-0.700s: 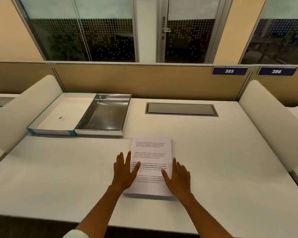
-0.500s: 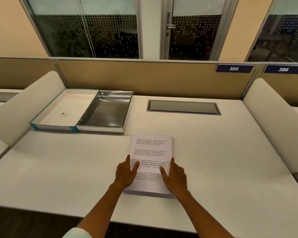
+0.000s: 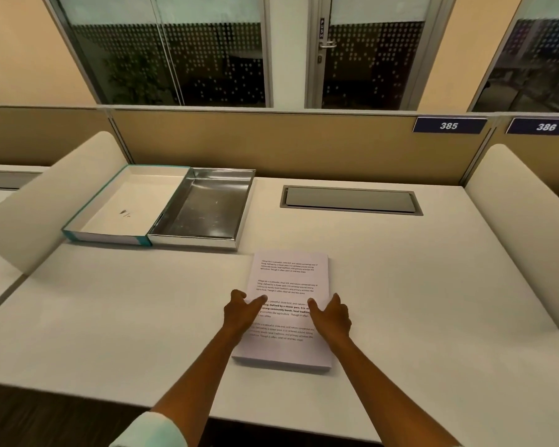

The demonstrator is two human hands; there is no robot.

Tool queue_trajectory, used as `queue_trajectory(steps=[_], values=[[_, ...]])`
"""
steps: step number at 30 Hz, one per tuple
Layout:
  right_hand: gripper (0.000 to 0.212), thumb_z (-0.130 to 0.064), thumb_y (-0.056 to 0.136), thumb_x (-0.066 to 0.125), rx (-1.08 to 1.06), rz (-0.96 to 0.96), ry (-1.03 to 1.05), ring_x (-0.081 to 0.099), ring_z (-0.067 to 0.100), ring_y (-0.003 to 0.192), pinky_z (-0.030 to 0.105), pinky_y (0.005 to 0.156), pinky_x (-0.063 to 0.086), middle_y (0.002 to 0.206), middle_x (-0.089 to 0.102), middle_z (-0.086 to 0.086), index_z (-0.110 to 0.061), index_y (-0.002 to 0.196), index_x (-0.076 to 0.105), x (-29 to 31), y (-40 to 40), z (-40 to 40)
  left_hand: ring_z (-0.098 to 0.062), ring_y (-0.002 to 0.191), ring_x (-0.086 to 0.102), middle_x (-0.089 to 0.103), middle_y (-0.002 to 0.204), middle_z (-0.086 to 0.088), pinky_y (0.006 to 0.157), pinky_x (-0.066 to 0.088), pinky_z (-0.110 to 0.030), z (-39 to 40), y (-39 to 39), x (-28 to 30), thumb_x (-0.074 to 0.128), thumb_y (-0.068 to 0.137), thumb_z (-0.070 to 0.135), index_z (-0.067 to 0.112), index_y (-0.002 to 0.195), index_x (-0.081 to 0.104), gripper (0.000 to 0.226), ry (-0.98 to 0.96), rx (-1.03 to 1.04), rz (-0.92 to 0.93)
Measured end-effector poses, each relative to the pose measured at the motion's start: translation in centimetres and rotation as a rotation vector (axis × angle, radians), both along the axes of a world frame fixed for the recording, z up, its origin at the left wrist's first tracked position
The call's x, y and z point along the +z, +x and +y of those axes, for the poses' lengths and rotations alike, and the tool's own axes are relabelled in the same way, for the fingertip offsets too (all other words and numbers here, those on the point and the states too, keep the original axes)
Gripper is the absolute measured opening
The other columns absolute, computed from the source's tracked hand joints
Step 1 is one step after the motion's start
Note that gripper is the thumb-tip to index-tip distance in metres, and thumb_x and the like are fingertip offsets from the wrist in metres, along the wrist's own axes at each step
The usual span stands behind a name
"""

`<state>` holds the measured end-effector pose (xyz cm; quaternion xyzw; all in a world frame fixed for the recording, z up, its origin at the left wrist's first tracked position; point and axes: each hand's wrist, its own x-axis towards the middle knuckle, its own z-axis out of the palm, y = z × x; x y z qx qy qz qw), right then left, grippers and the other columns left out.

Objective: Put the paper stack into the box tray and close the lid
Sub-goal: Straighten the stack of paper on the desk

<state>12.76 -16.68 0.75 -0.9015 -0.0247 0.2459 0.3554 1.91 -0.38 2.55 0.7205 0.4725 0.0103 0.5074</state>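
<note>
A white paper stack (image 3: 289, 275) with printed text lies flat on the desk, near its front edge. My left hand (image 3: 242, 312) clasps its left long edge and my right hand (image 3: 331, 316) clasps its right long edge, thumbs on the top sheet and fingers curled down the sides. At the back left stands the open box: a shiny silver tray (image 3: 207, 208) with nothing in it, and touching its left side the teal-edged lid (image 3: 126, 201), lying inside-up with a small dark mark on its white bottom.
The white desk (image 3: 417, 285) has a grey cable hatch (image 3: 350, 200) set in at the back. Rounded white dividers stand at the left (image 3: 46, 201) and the right (image 3: 523, 227). A tan partition (image 3: 271, 143) closes off the rear.
My hands went from lying flat with spread fingers on the stack to curling around its two side edges. The stack has stayed where it was.
</note>
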Motion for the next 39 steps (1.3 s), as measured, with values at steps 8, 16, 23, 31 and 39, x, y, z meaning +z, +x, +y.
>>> queue_trajectory(steps=[8,16,23,31,39], values=[[0.046,-0.040,0.091,0.057,-0.185,0.080,0.023,0.063,0.024,0.083,0.031,0.069,0.050,0.096,0.064,0.011,0.001,0.111,0.058,-0.5,2.1,0.4,-0.028,0.082,0.062,0.062,0.090,-0.013,0.076,0.047,-0.040,3.9,1.7,0.0,0.063,0.086,0.038,0.006,0.093,0.049,0.036,-0.261,0.160,-0.013],[0.035,-0.048,0.089,0.053,-0.254,0.099,-0.044,0.051,0.013,0.062,0.027,0.061,0.043,0.069,0.050,-0.002,-0.014,0.084,0.046,-0.3,3.3,1.5,-0.030,0.082,0.066,0.064,0.087,-0.013,0.083,0.055,-0.044,6.0,3.2,0.1,0.059,0.090,0.031,0.008,0.090,0.050,0.024,-0.405,0.006,0.023],[0.035,-0.047,0.089,0.052,-0.269,0.106,-0.123,0.056,0.025,0.083,0.032,0.071,0.045,0.085,0.056,0.003,-0.012,0.091,0.048,0.0,3.2,2.9,-0.030,0.083,0.068,0.068,0.095,-0.014,0.068,0.056,-0.039,7.0,4.0,-0.5,0.066,0.087,0.026,0.004,0.111,0.052,0.035,-0.400,-0.120,0.073],[0.034,-0.044,0.090,0.055,-0.318,0.055,-0.164,0.053,0.022,0.077,0.030,0.067,0.043,0.089,0.056,0.006,-0.011,0.092,0.047,0.8,2.7,3.6,-0.026,0.077,0.067,0.068,0.106,-0.016,0.054,0.052,-0.032,6.9,4.1,-0.6,0.071,0.083,0.017,0.009,0.106,0.053,0.030,-0.362,-0.170,0.065],[0.049,-0.049,0.088,0.053,-0.310,0.083,-0.126,0.048,0.015,0.063,0.025,0.054,0.037,0.078,0.051,-0.001,-0.006,0.111,0.055,1.0,3.2,3.5,-0.033,0.089,0.071,0.071,0.108,-0.018,0.077,0.061,-0.040,6.9,3.7,-0.7,0.074,0.079,0.018,0.000,0.110,0.060,0.038,-0.250,-0.141,0.006]])
